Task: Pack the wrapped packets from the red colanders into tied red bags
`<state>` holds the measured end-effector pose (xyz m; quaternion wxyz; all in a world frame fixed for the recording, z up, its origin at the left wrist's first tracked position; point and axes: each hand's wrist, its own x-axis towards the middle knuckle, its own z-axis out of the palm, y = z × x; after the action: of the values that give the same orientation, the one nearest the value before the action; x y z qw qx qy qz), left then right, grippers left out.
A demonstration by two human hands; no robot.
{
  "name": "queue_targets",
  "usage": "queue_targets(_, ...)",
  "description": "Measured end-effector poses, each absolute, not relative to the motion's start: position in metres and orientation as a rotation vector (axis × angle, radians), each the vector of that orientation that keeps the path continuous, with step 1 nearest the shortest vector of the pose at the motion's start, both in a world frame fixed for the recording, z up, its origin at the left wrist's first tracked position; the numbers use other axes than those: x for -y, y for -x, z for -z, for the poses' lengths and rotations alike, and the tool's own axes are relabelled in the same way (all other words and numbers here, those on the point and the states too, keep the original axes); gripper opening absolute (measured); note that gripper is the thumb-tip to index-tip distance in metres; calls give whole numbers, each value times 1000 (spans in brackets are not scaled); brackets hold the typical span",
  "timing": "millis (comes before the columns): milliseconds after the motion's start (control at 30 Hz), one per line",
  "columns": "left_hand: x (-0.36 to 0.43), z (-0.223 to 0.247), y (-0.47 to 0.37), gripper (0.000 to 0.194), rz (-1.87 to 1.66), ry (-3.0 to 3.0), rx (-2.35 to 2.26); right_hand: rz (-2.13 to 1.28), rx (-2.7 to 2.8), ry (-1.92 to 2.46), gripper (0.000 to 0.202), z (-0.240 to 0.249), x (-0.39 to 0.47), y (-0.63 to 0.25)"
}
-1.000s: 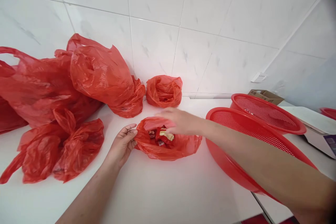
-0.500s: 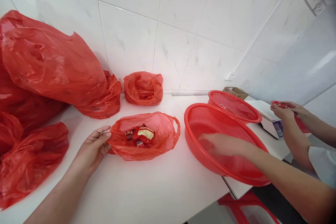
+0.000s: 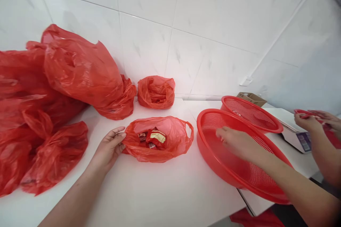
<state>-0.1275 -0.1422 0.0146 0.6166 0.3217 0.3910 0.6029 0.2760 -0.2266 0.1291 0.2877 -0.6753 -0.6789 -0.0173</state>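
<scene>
An open red plastic bag (image 3: 181, 136) stands on the white table, with several small wrapped packets (image 3: 157, 137) inside, dark red and cream. My left hand (image 3: 112, 147) pinches the bag's left rim between thumb and fingers. Over the large red perforated basket (image 3: 206, 149), my right hand (image 3: 236, 142) has its fingers curled together, inside the rim. Whatever it holds, if anything, is hidden.
Filled red bags (image 3: 80, 67) are piled at the left. A smaller open red bag (image 3: 156, 92) stands by the wall. Behind the large basket are another red basket (image 3: 253, 113) and a cardboard box (image 3: 252, 98). Another person's hands (image 3: 317, 120) hold something red at the right.
The view has shifted left. My right hand has risen from lower in the basket. My left hand keeps its hold on the bag rim.
</scene>
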Motion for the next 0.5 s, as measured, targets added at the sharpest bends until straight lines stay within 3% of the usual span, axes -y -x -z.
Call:
queue_targets(67,143,-15,127,38,-1386,-744,-890,174,2042,1838,2,-147,230,-255)
queue_targets(167,146,-18,126,37,-1389,-744,-877,280,2049,1740,8,-162,246,-202)
queue_targets(333,148,-19,127,38,-1399,-738,-840,-21,2093,1507,16,-144,247,-116)
queue_targets(500,146,-18,130,40,-1424,-723,-809,-103,2091,1457,34,-117,216,-95)
